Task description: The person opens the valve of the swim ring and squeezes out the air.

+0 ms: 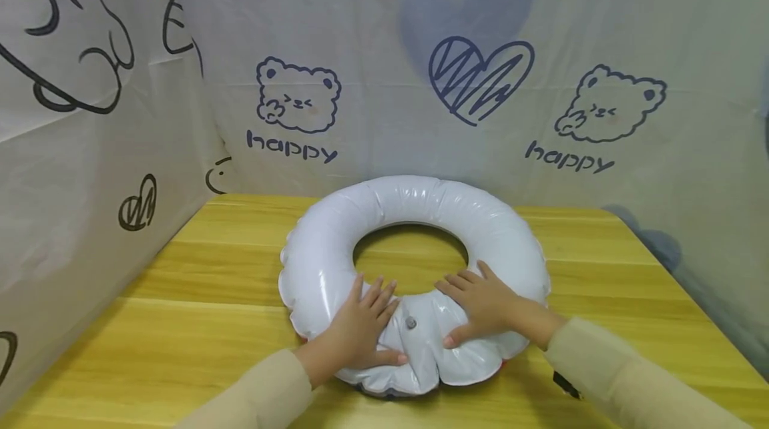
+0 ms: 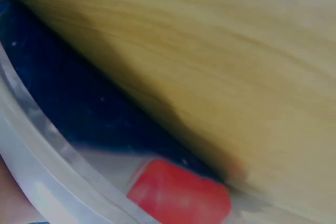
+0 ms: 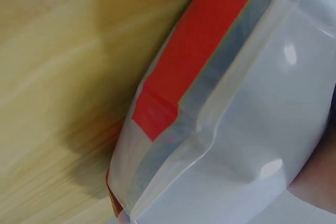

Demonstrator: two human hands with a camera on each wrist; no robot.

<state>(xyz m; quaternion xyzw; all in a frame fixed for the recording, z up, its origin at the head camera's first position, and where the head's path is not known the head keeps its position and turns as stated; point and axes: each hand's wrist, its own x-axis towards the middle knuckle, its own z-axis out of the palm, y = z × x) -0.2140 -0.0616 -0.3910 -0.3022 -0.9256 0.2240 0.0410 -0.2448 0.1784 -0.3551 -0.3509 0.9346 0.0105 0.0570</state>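
Observation:
A white inflatable swim ring (image 1: 336, 235) lies on the wooden table, its surface puckered near the front. A small clear valve (image 1: 411, 323) sticks up at that puckered part. To the left of the valve my left hand (image 1: 362, 329) presses on the ring with fingers spread. My right hand (image 1: 485, 304) rests on the ring to the right of the valve, its fingers also spread and the thumb pointing inward. In the left wrist view the ring's lower side shows dark blue (image 2: 79, 93) and red (image 2: 181, 195). A red band (image 3: 194, 51) runs along its side in the right wrist view.
The yellow wood-grain table (image 1: 204, 295) extends on both sides of the ring. Behind it and to the left hangs a pale cloth (image 1: 384, 115) with bear, heart and "happy" drawings. A small black object (image 1: 567, 385) shows beneath the right sleeve (image 1: 625, 369).

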